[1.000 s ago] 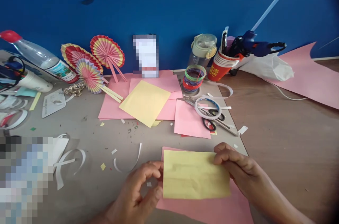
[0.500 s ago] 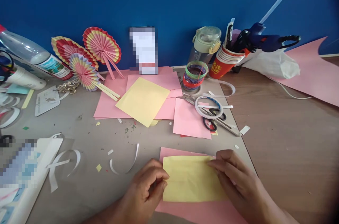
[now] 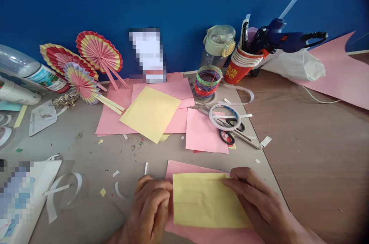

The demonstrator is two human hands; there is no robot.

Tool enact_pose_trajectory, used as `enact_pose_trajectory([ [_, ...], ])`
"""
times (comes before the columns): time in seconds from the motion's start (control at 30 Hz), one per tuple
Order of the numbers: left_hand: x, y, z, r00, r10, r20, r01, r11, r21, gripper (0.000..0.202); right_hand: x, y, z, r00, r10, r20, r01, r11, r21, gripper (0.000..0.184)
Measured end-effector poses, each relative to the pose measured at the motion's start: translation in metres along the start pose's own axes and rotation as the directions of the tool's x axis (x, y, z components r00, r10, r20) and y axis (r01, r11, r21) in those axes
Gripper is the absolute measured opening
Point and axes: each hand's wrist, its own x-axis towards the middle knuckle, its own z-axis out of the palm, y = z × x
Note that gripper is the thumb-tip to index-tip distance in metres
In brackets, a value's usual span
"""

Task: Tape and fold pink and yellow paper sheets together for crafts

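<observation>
A yellow sheet of paper (image 3: 206, 201), faintly creased, lies over a larger pink sheet (image 3: 184, 166) at the front of the desk. My right hand (image 3: 256, 198) is closed on the yellow paper's upper right edge, thumb and fingers together. Just beside the sheet's left edge, my left hand (image 3: 151, 205) is curled closed, with no paper visible between its fingers. Part of the yellow paper's right side is hidden under my right hand.
Behind lie a yellow square (image 3: 151, 113) and a pink square (image 3: 204, 130). Scissors (image 3: 227, 136) and a tape roll (image 3: 211, 121) sit to their right. Folded paper fans (image 3: 99, 52), a phone (image 3: 148, 53), a bottle (image 3: 220, 40) and red paper cups (image 3: 240, 67) stand by the blue wall.
My left hand has let go of the yellow paper's left edge and curled in beside it. My right hand keeps its hold. The whole view has shifted slightly.
</observation>
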Motion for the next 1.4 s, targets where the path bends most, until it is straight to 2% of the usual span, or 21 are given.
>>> enact_pose_trajectory([
  [0.1, -0.004, -0.001, -0.002, 0.998, 0.003, 0.056, -0.006, 0.998, 0.06, 0.022, 0.001, 0.002, -0.006, 0.999, 0.017, 0.031, -0.019, 0.998, 0.056, 0.038],
  [0.23, -0.014, -0.003, 0.001, 0.993, 0.042, 0.106, -0.053, 0.993, 0.103, 0.026, 0.0, 0.002, -0.011, 0.999, 0.033, -0.013, -0.031, 0.995, 0.091, 0.04],
  [0.47, -0.034, -0.002, 0.014, 0.993, 0.085, 0.085, -0.099, 0.978, 0.181, 0.037, 0.005, -0.006, -0.013, 0.988, 0.1, -0.114, -0.087, 0.989, 0.118, 0.03],
  [0.67, -0.041, -0.002, 0.02, 0.987, 0.132, 0.094, -0.15, 0.964, 0.218, 0.043, 0.001, -0.004, -0.001, 0.996, 0.048, -0.076, -0.042, 0.996, 0.074, 0.039],
  [0.83, -0.041, -0.003, 0.008, 0.968, 0.178, 0.177, -0.211, 0.959, 0.191, 0.041, -0.003, -0.001, 0.003, 0.998, 0.041, -0.05, -0.04, 0.998, 0.039, 0.037],
  [0.87, -0.042, -0.002, 0.004, 0.971, 0.161, 0.179, -0.191, 0.967, 0.17, 0.038, -0.003, -0.001, 0.003, 0.998, 0.04, -0.05, -0.039, 0.999, 0.026, 0.035],
  [0.97, -0.044, -0.002, -0.007, 0.993, 0.012, 0.118, -0.023, 0.996, 0.087, 0.029, -0.004, 0.001, 0.005, 0.998, 0.054, -0.041, -0.054, 0.999, 0.002, 0.035],
  [1.03, -0.043, -0.002, -0.013, 0.995, -0.052, 0.083, 0.049, 0.998, 0.04, 0.024, -0.005, 0.001, 0.006, 0.998, 0.062, -0.023, -0.062, 0.998, 0.015, 0.039],
  [1.17, -0.032, -0.005, -0.016, 0.999, 0.02, 0.041, -0.021, 0.999, 0.031, 0.026, -0.003, -0.003, 0.007, 1.0, 0.026, 0.004, -0.026, 0.998, 0.061, 0.041],
  [1.3, -0.021, -0.007, -0.014, 0.99, 0.103, 0.095, -0.108, 0.993, 0.054, 0.032, 0.003, -0.008, 0.007, 0.999, 0.016, -0.027, -0.015, 0.998, 0.058, 0.038],
  [1.4, -0.02, -0.008, -0.011, 0.988, 0.121, 0.091, -0.126, 0.991, 0.05, 0.033, 0.007, -0.009, 0.009, 0.999, 0.008, -0.048, -0.006, 0.999, 0.05, 0.036],
])
